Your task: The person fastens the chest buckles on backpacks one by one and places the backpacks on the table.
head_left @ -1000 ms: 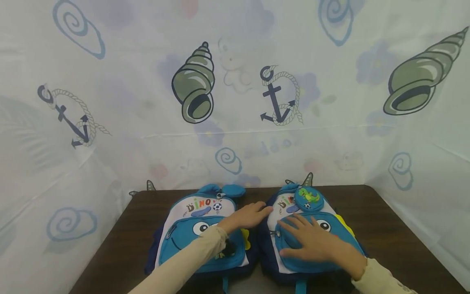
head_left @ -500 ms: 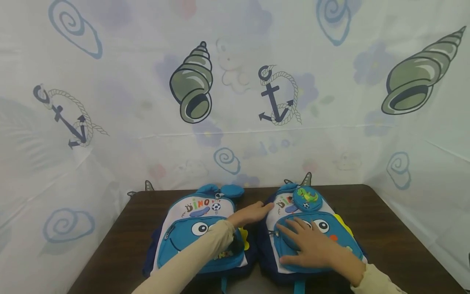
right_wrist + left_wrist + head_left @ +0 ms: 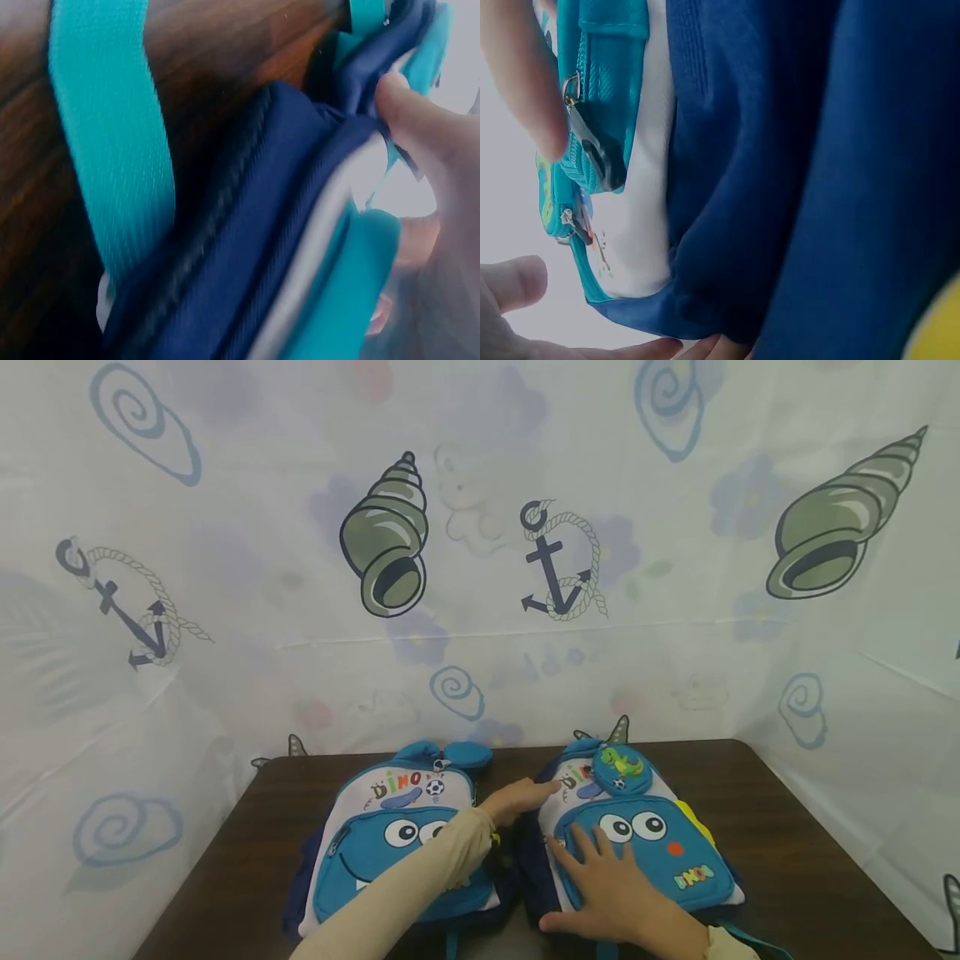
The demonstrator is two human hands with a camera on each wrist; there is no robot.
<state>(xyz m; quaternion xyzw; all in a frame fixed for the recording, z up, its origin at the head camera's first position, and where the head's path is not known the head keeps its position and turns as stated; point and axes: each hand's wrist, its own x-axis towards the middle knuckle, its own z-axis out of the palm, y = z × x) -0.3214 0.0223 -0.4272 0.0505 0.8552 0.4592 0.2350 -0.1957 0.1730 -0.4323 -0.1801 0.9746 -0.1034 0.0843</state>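
Two matching blue-and-white children's backpacks lie on the table side by side, fronts up. My left hand (image 3: pixel 517 800) reaches across the left backpack (image 3: pixel 375 847) to the upper left side of the right backpack (image 3: pixel 660 852). In the left wrist view, its fingertips (image 3: pixel 660 349) touch the navy side panel, and the thumb stands apart from the fabric. My right hand (image 3: pixel 611 893) rests, fingers spread, on the lower left of the right backpack's blue front pocket. The right wrist view shows its thumb (image 3: pixel 409 109) near the bag's lower edge.
The dark wooden table (image 3: pixel 810 868) extends to both sides of the backpacks. A white cloth with shells and anchors (image 3: pixel 555 560) encloses the back and sides. A teal strap (image 3: pixel 112 135) lies beside the right backpack.
My right hand has slid down and left over the pocket, uncovering its cartoon eyes. My left hand remains at the right backpack's upper side. The head view has shifted slightly.
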